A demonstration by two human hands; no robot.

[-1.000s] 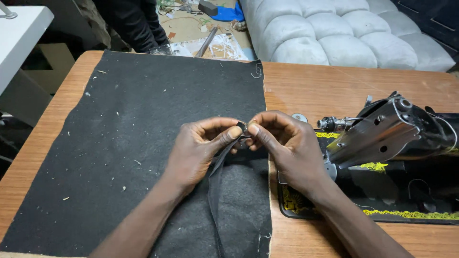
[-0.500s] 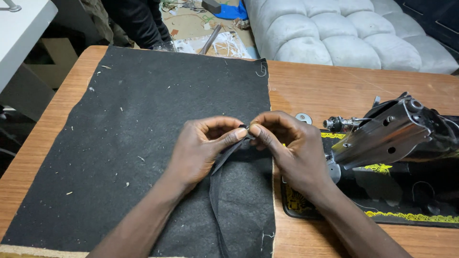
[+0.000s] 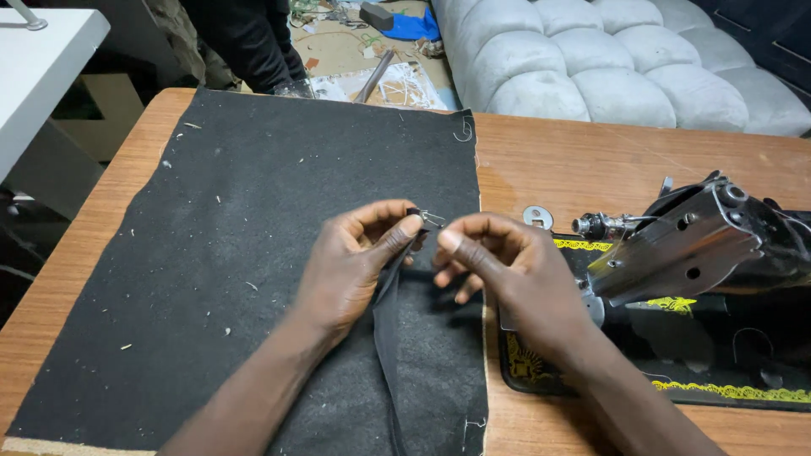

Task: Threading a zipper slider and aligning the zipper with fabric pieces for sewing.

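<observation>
left hand [image 3: 355, 262] grip pinching black strip [image 3: 389, 329] end with small metal clip [image 3: 429, 218] | right hand [image 3: 507, 270] grip loosely curled, empty, just beside | clip on strip end — strip not at sewing machine [image 3: 701, 279], frame right

A wooden table [image 3: 583, 169] carries black felt [image 3: 253, 228] and a sewing machine [image 3: 701, 253].

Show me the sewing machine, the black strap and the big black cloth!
sewing machine [image 3: 693, 245], head view, its tilted metal body.
black strap [image 3: 387, 325], head view, mid-length below the left hand.
big black cloth [image 3: 253, 194], head view, bare middle.
</observation>
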